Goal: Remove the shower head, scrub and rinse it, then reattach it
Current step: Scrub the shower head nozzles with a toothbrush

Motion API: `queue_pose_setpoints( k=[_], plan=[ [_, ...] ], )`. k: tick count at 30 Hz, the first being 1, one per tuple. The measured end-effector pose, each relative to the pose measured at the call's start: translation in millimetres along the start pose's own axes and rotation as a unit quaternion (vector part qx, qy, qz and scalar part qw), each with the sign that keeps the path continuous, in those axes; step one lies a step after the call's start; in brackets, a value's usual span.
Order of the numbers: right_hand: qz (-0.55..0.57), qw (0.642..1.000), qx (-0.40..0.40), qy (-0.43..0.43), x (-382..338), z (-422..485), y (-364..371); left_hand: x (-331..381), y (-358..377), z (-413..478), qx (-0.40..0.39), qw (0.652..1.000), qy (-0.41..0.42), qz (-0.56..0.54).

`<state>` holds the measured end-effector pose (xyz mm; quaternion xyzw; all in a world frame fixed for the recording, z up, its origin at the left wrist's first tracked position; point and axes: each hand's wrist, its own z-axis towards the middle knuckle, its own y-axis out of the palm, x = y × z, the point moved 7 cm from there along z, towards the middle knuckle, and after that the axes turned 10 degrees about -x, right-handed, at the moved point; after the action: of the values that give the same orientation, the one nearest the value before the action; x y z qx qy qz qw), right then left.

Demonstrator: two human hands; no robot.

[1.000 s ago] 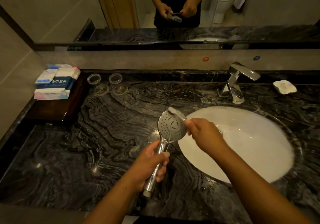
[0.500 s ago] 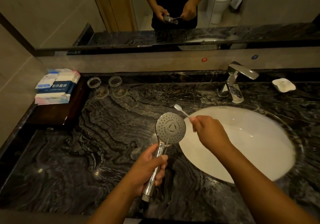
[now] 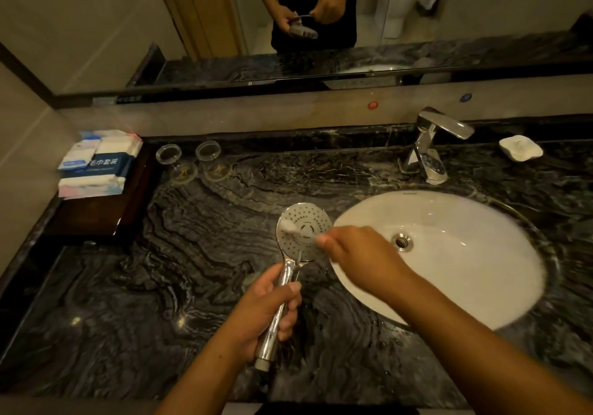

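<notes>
Scrubbing a shower head over the table, by the basin's left rim.
The left hand [image 3: 266, 312] wraps its grip round the shiny chrome handle of the round, nozzle-dotted shower head [image 3: 305, 238], held face-up above the black veined marble table [image 3: 160, 286] beside the glossy white oval basin [image 3: 465, 286]. The right hand's [image 3: 362, 260] grip pinches a white plastic toothbrush [image 3: 287, 228], its bristles on the disc's left edge.

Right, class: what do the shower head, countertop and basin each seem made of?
Shower head: chrome-finished metal or plated plastic, mirror-bright.
Countertop: polished black stone, probably marble; wavy pale veins, glossy glints.
Basin: likely glazed white ceramic; smooth sheen.
</notes>
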<state>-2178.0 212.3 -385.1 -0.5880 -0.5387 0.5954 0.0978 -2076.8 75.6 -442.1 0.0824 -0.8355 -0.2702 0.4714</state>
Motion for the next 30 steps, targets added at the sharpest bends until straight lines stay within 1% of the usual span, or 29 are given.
queue_pose_setpoints(
  k=[2, 3, 4, 7, 8, 10, 12, 14, 16, 19, 21, 23, 25, 27, 30],
  plan=[
    [-0.018, 0.999, -0.042, -0.021, -9.4, -3.7, 18.7, 2.0, 1.1, 0.2, -0.003, 1.000, -0.002, -0.002],
    [-0.018, 0.999, -0.037, -0.014, -8.1, -1.4, 17.4, 2.5, 2.0, 0.2, -0.007, 1.000, -0.003, -0.001],
    [-0.014, 1.000, -0.016, 0.007, -2.9, 3.0, 10.3, 2.9, 3.0, 0.5, -0.010, 1.000, -0.004, 0.004],
    [-0.002, 0.992, 0.072, 0.105, 19.9, 11.3, -21.9, 2.7, 3.6, -0.2, -0.005, 1.000, -0.006, 0.027],
    [0.004, 0.989, 0.094, 0.115, 23.9, 11.0, -28.3, 2.3, 3.9, -0.5, -0.005, 1.000, -0.005, 0.026],
    [0.024, 0.991, 0.100, 0.086, 19.0, 6.9, -27.6, 3.0, 4.0, -0.1, -0.011, 1.000, -0.002, 0.016],
    [0.020, 0.998, 0.053, 0.035, 2.7, -0.1, -7.8, 4.8, 1.9, 0.1, -0.014, 1.000, -0.001, 0.004],
    [-0.013, 1.000, 0.009, 0.004, -10.2, -7.7, 14.6, 7.2, -0.1, 0.2, -0.023, 1.000, 0.003, -0.006],
    [-0.015, 1.000, 0.018, 0.007, -6.7, -6.6, 15.1, 7.9, -0.9, 0.4, -0.030, 0.999, 0.004, -0.018],
    [0.019, 0.995, 0.072, 0.060, 12.8, 3.3, -12.5, 5.9, -2.1, -0.1, -0.026, 1.000, -0.003, -0.010],
    [0.021, 0.993, 0.084, 0.079, 17.9, 6.4, -22.2, 3.9, -3.8, -1.5, -0.022, 1.000, -0.006, 0.001],
    [0.006, 0.996, 0.066, 0.052, 9.0, 4.1, -14.5, 3.9, -6.1, -2.6, -0.024, 1.000, -0.004, 0.001],
    [-0.019, 0.999, 0.022, 0.014, -4.6, -4.7, 7.6, 5.3, -7.7, -3.1, -0.028, 1.000, -0.001, -0.011],
    [-0.047, 0.999, -0.005, -0.001, -10.8, -11.6, 24.3, 6.7, -8.6, -1.3, -0.030, 0.999, 0.006, -0.025],
    [-0.034, 0.999, 0.021, 0.018, -0.8, -3.5, 10.6, 6.9, -7.8, 2.0, -0.032, 0.999, 0.010, -0.035]
  ],
)
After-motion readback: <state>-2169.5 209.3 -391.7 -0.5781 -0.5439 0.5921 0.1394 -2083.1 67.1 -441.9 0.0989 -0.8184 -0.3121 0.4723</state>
